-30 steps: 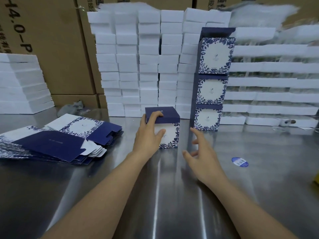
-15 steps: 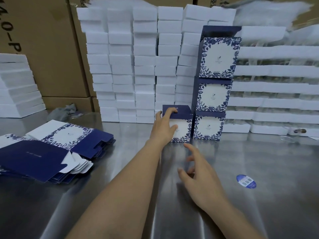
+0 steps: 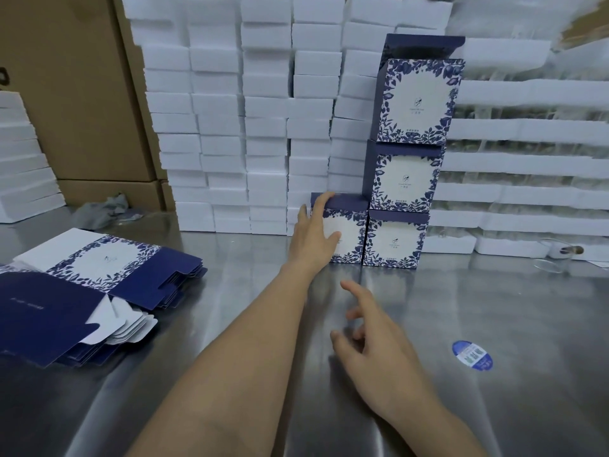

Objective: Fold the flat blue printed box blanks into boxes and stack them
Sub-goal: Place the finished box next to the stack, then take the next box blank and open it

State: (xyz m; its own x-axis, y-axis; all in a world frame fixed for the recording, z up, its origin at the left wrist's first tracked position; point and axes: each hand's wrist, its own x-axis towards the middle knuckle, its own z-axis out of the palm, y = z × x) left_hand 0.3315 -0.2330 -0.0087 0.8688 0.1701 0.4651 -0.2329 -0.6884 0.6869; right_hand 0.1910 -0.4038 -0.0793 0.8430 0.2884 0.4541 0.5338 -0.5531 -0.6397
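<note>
Left hand (image 3: 314, 235) grips a folded box (image 3: 349, 232) on the table (image 3: 494, 308) — touching the stack (image 3: 408, 159). Right hand (image 3: 372, 344) hovers open, empty; blanks (image 3: 82, 291) lie left.

- Single head-worn wide-angle view, looking forward and down across a steel table (image 3: 494, 308).
- Close over both forearms, left hand (image 3: 316, 235) farther out, right hand (image 3: 372, 344) nearer the lens.
- Facing a wall of white foam blocks (image 3: 263, 127) at the table's far edge.
- Straight lines bowed toward the frame edges.
- No second view, so no shared area.
</note>
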